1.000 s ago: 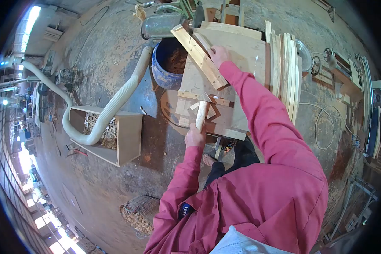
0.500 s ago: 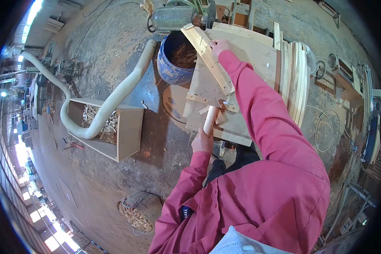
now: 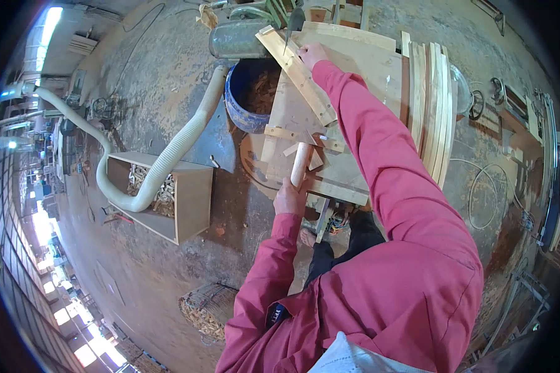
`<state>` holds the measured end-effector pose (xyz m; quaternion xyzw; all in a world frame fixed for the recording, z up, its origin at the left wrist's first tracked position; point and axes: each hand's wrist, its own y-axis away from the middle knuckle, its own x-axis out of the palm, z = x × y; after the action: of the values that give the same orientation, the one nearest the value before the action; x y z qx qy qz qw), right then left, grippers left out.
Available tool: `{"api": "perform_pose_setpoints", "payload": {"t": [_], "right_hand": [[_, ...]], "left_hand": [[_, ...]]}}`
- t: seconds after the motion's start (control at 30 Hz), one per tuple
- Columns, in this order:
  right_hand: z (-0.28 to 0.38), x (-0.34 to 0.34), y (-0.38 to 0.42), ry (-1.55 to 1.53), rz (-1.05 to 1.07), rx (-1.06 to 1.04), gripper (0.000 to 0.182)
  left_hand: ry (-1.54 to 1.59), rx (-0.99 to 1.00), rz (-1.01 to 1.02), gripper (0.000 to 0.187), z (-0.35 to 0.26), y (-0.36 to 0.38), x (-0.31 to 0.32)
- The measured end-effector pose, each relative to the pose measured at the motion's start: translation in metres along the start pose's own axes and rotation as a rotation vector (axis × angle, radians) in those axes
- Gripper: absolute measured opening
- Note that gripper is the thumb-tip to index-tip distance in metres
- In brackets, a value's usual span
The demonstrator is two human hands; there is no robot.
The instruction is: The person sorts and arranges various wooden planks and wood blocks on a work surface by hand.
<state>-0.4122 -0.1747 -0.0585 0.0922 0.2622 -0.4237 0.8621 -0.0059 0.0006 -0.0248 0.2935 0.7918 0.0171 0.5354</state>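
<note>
My left hand [image 3: 289, 198] is wrapped round the lower end of a pale wooden piece [image 3: 301, 164], whose upper end lies on the machine table [image 3: 367, 68] beside small wood offcuts [image 3: 315, 160]. Farther up, my right hand [image 3: 313, 55] touches the right side of a long wooden board [image 3: 297, 76] set diagonally on the table; its fingers are bent, and whether they grip anything is unclear. A dark round disc [image 3: 295, 22] stands just above the board's upper end. A short wooden strip [image 3: 281, 132] crosses the table left of the offcuts.
Left of the table is a blue drum [image 3: 247, 118] holding scraps. A ribbed hose [image 3: 186, 130] runs over a wooden box [image 3: 194, 202] of offcuts. Long wooden strips [image 3: 438, 112] line the table's right side. Below left sits a basket [image 3: 208, 301] of wood pieces; a green motor [image 3: 239, 38] stands above.
The view has shifted slightly, and table, drum and hands appear a little farther left. Both hands keep nearly the same places relative to the wood. A foot now shows below the table.
</note>
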Motion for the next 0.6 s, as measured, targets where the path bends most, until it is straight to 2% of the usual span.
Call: {"api": "perform_pose_setpoints", "payload": {"t": [0.1, 0.17, 0.2, 0.23, 0.27, 0.3, 0.33, 0.37, 0.4, 0.43, 0.47, 0.5, 0.57, 0.6], "right_hand": [[-0.002, -0.003, 0.01, -0.042, 0.045, 0.005, 0.028], [-0.007, -0.005, 0.014, 0.156, -0.005, -0.098, 0.036], [-0.001, -0.018, 0.021, 0.344, -0.041, -0.19, 0.044], [-0.005, -0.012, 0.019, 0.299, -0.006, 0.008, 0.047], [-0.026, -0.011, 0.013, 0.104, 0.111, -0.062, 0.045], [-0.05, 0.002, 0.005, -0.076, 0.063, -0.013, 0.043], [-0.045, -0.001, 0.017, -0.076, -0.185, -0.089, 0.036], [-0.054, -0.016, 0.026, -0.369, -0.174, -0.015, 0.031], [-0.06, -0.033, 0.036, -0.699, -0.189, 0.057, 0.027], [-0.067, -0.048, 0.045, -0.996, -0.232, 0.127, 0.025], [-0.034, -0.091, 0.077, -1.045, -0.378, 0.119, 0.024], [-0.05, -0.107, 0.072, -0.855, -0.6, 0.018, 0.023], [0.034, -0.175, 0.118, -0.614, -0.919, 0.096, 0.023], [0.073, -0.189, 0.13, -0.742, -1.005, 0.042, 0.02]], "left_hand": [[-0.076, 0.01, 0.0, 0.05, 0.0, 0.005, -0.005], [-0.056, -0.033, 0.003, 0.049, -0.008, 0.007, -0.007], [0.011, 0.006, 0.017, 0.048, -0.007, 0.008, -0.005], [0.072, 0.022, 0.004, 0.048, 0.002, 0.009, -0.008], [0.045, -0.021, 0.012, 0.043, 0.007, 0.011, -0.006], [0.054, -0.003, 0.007, 0.041, 0.013, 0.013, -0.004], [-0.014, -0.006, 0.051, 0.039, 0.015, 0.011, -0.003], [0.107, -0.012, 0.092, 0.037, 0.014, 0.012, -0.008], [0.043, -0.029, 0.031, 0.038, 0.004, 0.023, -0.023], [0.035, 0.041, -0.059, 0.039, 0.007, 0.032, -0.023], [0.031, 0.064, -0.07, 0.04, 0.011, 0.039, -0.027], [0.089, 0.121, -0.087, 0.039, 0.017, 0.031, -0.022], [0.139, 0.07, -0.033, 0.038, 0.011, 0.038, -0.035], [0.145, 0.064, -0.049, 0.038, 0.021, 0.042, -0.034]]}}
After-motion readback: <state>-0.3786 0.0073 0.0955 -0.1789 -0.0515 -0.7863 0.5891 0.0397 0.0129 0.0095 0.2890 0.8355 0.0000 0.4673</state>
